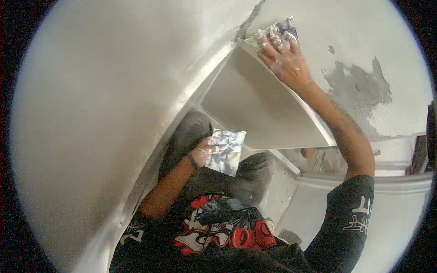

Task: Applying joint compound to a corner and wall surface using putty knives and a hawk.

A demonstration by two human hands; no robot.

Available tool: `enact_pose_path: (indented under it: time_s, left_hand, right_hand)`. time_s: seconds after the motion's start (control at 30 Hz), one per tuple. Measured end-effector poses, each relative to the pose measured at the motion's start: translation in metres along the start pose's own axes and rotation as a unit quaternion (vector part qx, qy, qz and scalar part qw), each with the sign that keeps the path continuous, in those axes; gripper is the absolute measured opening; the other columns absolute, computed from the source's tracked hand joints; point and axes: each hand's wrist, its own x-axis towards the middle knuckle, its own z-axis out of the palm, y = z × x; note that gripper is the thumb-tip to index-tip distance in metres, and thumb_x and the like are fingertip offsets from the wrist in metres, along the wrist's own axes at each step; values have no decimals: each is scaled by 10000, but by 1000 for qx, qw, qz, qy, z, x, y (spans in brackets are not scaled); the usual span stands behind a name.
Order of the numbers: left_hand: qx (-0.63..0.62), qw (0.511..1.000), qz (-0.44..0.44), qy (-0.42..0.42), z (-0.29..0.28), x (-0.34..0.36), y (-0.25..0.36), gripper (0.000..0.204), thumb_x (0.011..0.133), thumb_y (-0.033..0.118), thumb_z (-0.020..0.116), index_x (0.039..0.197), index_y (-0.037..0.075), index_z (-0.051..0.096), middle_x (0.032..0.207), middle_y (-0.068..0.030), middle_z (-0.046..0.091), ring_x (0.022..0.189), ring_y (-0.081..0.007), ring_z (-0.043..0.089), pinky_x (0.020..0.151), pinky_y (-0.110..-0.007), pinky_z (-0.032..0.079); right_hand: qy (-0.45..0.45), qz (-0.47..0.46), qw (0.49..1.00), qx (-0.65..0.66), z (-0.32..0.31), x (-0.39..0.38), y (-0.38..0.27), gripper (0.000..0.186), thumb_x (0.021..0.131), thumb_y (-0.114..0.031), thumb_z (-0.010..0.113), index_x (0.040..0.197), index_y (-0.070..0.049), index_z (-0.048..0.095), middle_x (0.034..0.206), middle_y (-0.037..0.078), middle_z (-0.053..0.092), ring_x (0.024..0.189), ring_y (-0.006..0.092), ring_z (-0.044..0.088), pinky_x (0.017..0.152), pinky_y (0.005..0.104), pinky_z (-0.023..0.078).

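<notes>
My left hand [203,152] grips a square metal plaster scraper [229,159] by its edge, low in front of my knees. White filler smears cover this blade and my fingers. Higher up, my right hand [286,63] presses a second metal scraper [290,28] flat to the wall surface [337,27], fingers spread over its back. Wet white filler clings to that blade and to my fingertips. Just left of it, a rough dark grey joint [249,20] runs up from the corner where the panels meet.
A large pale wall [91,118] fills the left side, close to my left arm. Right of my right hand is a grey unpainted patch [359,84]. Below the ledge edge [314,120], a recessed panel [259,104] lies in shade. Shelved items [421,150] stand far right.
</notes>
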Motion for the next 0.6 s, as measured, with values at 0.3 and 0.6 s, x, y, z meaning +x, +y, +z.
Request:
enact_pose_path:
  time_s: [0.3,0.6]
  left_hand:
    - [82,997,11,-1,-14,1,-5,439,774,45,529,1185,-23,391,1144,-129,499,1013,-225,517,843,-356,444]
    - [35,999,6,20,-9,1,0,409,752,-8,536,1146,-26,427,1087,-119,530,968,-197,535,852,-323,438]
  right_hand:
    - [-9,-22,999,-44,20,-9,0,265,758,-198,486,1014,-181,552,1207,40,426,1152,219,372,956,410,294]
    - [-187,18,982,10,-53,-180,26,207,790,-267,503,954,-178,590,1228,42,414,1170,219,354,960,451,274]
